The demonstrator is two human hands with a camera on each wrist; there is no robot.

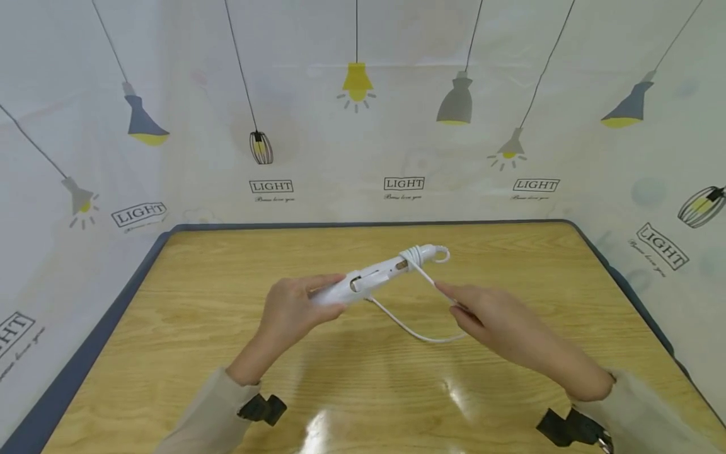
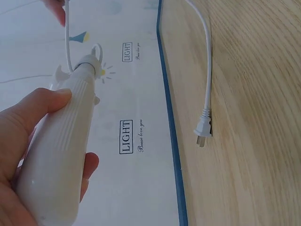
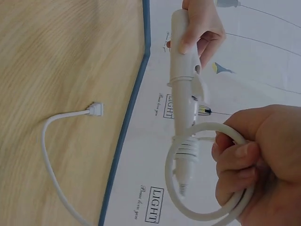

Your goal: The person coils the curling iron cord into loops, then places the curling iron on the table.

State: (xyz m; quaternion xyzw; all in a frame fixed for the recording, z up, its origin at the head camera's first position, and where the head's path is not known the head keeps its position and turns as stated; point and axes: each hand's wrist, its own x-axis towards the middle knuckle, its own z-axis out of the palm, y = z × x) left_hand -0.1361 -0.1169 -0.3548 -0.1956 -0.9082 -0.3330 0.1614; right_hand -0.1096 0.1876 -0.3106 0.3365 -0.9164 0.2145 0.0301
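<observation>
A white hair curling iron point(image 1: 379, 275) is held up above the table, tilted with its cord end to the upper right. My left hand point(image 1: 289, 308) grips its thick end, thumb along the ribbed side in the left wrist view. Several turns of white cord point(image 3: 187, 149) circle the narrow end near the cord outlet. My right hand point(image 1: 499, 318) grips the cord a little to the right, fingers curled round it. In the right wrist view the cord makes a large loop out of that hand. The free cord hangs down to a two-pin plug point(image 2: 203, 128).
The wooden table point(image 1: 227, 265) has a dark blue edge strip point(image 1: 363, 224). Behind and beside it stands a pale backdrop point(image 1: 317, 139) printed with lamps and the word LIGHT. Black straps point(image 1: 263, 410) sit at both sleeves.
</observation>
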